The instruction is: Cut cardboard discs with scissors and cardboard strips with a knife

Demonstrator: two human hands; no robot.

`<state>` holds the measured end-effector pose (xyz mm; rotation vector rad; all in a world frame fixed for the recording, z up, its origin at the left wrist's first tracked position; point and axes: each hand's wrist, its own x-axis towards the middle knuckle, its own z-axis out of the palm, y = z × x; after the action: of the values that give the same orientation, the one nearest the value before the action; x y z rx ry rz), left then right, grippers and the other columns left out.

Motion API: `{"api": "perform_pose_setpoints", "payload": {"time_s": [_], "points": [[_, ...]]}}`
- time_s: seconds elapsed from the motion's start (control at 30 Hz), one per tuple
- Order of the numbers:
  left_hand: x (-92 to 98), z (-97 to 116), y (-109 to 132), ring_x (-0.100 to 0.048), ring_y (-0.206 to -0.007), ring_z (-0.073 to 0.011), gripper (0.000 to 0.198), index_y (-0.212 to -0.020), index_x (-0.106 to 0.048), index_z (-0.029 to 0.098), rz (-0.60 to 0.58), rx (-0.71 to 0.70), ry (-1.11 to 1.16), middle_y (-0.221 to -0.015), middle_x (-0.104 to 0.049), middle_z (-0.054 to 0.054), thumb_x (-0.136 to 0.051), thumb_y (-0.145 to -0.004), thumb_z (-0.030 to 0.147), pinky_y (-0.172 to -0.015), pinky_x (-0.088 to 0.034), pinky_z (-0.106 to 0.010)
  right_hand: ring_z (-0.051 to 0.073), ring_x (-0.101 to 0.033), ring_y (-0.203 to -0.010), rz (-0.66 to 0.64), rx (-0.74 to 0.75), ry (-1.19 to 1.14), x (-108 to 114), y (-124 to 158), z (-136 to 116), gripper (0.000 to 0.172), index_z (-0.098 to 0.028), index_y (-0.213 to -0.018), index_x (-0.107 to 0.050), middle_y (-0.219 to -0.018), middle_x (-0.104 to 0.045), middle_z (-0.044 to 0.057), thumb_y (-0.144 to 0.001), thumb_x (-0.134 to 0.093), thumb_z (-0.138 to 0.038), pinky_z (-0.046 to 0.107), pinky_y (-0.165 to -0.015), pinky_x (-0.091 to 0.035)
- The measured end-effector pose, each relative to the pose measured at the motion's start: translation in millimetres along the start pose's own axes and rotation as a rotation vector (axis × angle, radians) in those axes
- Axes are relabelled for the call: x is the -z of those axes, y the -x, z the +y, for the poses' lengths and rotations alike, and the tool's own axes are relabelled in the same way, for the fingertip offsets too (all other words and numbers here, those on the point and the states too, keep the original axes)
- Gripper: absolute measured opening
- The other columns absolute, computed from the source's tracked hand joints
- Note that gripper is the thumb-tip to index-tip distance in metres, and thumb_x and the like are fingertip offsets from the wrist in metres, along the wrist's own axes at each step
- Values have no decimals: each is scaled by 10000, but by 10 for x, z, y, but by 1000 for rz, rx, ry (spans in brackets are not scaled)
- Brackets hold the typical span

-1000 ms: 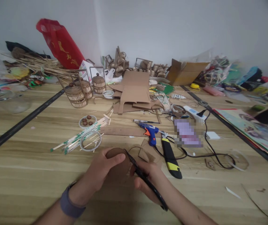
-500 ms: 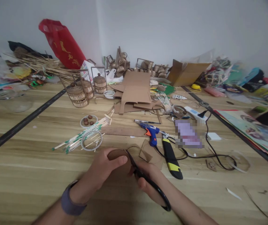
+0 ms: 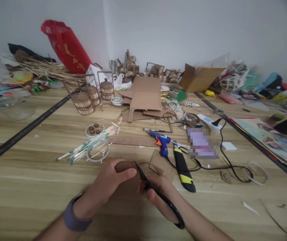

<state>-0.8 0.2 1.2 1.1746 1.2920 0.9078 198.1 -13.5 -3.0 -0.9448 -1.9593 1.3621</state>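
Between my hands is a round-edged piece of brown cardboard (image 3: pixel 129 180), gripped by my left hand (image 3: pixel 114 177) with the thumb lying over its face. My right hand (image 3: pixel 158 190) is closed round black-handled scissors (image 3: pixel 167 202). The blades lie along the cardboard's right edge, pointing up and away. A thin curved strip (image 3: pixel 146 163) sticks out to the right of the blades. Just beyond my right hand lies a flat cardboard offcut (image 3: pixel 161 164). To its right rests a black and yellow utility knife (image 3: pixel 183 170).
A blue glue gun (image 3: pixel 163 142) with its black cord lies ahead. White rings (image 3: pixel 88 154) and bundled wooden sticks (image 3: pixel 80 147) are at left. Small lidded slatted buckets (image 3: pixel 83 102) stand behind, near stacked cardboard (image 3: pixel 146 93). A power strip (image 3: pixel 210 122) sits at right.
The scissors and my right hand have shifted very slightly, and the thin strip by the blades has changed position. My left hand stays nearly still on the cardboard.
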Motion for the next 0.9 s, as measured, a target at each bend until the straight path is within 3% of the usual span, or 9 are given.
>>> {"api": "perform_pose_setpoints", "payload": {"time_s": [0.6,0.9], "points": [[28,39,-6,-705,-940,-298,340,-876,-777,202,1,21,-5,-926,-805,-35,-797,-612,416,-859,-515,-371,122,-358,-557,3,-102,55,-8,11,21,815,-183,-673,-481,-596,-394,-15,-752,-273,-967,257,-487,-237],[51,68,-1,-695,-927,-318,375,-852,-769,181,14,27,-49,-908,-797,-65,-793,-581,440,-851,-515,-394,107,-349,-535,-2,-38,52,-9,17,41,769,-186,-669,-482,-587,-382,-33,-809,-300,-920,244,-471,-233]]}}
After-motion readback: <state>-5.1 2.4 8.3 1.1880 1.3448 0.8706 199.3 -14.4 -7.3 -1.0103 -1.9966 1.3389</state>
